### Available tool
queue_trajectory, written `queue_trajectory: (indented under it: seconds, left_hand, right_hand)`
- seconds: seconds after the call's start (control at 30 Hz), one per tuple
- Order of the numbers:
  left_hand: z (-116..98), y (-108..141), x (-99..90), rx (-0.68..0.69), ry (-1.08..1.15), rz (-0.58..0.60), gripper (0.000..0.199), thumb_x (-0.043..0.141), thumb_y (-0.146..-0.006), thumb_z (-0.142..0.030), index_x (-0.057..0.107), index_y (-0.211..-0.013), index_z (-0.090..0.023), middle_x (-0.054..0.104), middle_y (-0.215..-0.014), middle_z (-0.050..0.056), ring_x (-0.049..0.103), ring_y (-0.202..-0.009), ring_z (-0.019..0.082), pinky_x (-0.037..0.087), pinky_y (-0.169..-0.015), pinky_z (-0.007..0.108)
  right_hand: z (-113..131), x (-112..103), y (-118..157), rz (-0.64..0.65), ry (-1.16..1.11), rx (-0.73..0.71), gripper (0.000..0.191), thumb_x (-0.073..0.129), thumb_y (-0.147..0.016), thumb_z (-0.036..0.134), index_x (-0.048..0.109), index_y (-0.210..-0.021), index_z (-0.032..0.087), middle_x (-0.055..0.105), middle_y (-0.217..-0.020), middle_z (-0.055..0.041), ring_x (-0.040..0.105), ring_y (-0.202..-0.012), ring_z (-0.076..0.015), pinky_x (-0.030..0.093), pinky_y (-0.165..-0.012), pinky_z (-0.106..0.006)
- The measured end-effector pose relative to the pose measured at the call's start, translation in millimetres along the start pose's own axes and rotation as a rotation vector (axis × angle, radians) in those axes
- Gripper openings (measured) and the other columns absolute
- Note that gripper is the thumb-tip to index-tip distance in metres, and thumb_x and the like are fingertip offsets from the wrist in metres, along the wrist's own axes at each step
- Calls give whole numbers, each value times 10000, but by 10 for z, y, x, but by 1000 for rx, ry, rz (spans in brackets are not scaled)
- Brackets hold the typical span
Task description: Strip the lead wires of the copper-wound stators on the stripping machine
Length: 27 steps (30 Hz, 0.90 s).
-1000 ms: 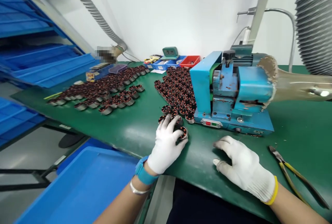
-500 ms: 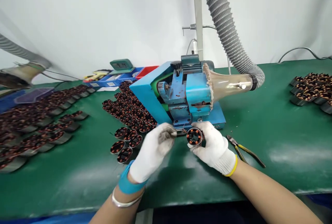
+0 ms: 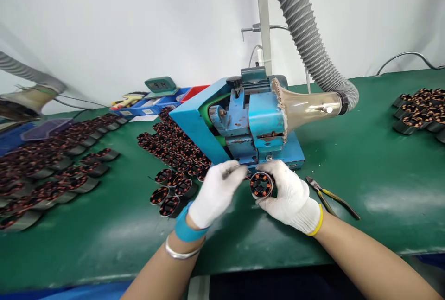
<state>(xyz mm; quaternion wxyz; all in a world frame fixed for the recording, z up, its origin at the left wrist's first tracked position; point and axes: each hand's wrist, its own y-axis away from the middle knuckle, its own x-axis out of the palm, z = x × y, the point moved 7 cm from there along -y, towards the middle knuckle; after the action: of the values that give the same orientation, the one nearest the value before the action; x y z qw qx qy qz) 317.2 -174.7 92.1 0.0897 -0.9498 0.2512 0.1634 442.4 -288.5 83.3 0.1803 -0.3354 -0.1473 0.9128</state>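
Observation:
My right hand (image 3: pixel 287 193), in a white knit glove with a yellow cuff, is wrapped round a motor stator (image 3: pixel 261 185). Its round opening, black inside with copper windings, faces up toward me. Just left of the stator is my left hand (image 3: pixel 220 191), also gloved in white, with a blue band at the wrist. Its thumb and fingers are pinched together close to the stator's rim; what lies between them is too small to make out. Both hands are in front of the blue belt-driven machine (image 3: pixel 239 124), near its base.
Cutting pliers (image 3: pixel 332 198) with yellow and black handles lie right of my right hand. Many stators (image 3: pixel 174 151) stand left of the machine, with more rows (image 3: pixel 52 170) further left and a group (image 3: pixel 420 112) at far right. A grey hose (image 3: pixel 302 31) joins the machine's clear funnel (image 3: pixel 309 104).
My left hand has moved right, closer to the stator, and its fingers now point toward the rim. My right hand still holds the stator in nearly the same place. The view has shifted slightly.

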Motion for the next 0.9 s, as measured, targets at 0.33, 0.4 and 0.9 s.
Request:
queue_trajectory:
  seconds: [0.33, 0.4, 0.9]
  left_hand:
    - [-39, 64, 238, 128, 314, -112, 515, 757, -646, -465, 571, -1078, -255, 690, -1065, 76, 682, -763, 211, 591, -678, 364]
    - [-88, 110, 539, 113, 271, 66, 717, 806, -597, -382, 528, -1239, -222, 639, -1255, 117, 678, -1012, 274, 583, -869, 407]
    - [-306, -99, 605, 126, 312, 59, 568, 778, -657, -317, 636, -1172, -125, 694, -1186, 100, 632, -1125, 287, 486, -1029, 415]
  right_hand:
    - [-184, -139, -81, -251, -111, 225, 462, 703, -682, 297, 546, -1103, 190, 626, -1034, -57, 650, -904, -206, 551, -817, -333]
    - [-204, -180, -147, -273, -97, 182, 451, 722, -697, 354, 572, -1085, 182, 616, -1017, -66, 639, -908, -220, 545, -825, -353]
    - [1, -318, -374, -223, 315, 235, 438, 678, -824, 460, 547, -1125, 171, 561, -1053, -84, 634, -820, -226, 510, -759, -321]
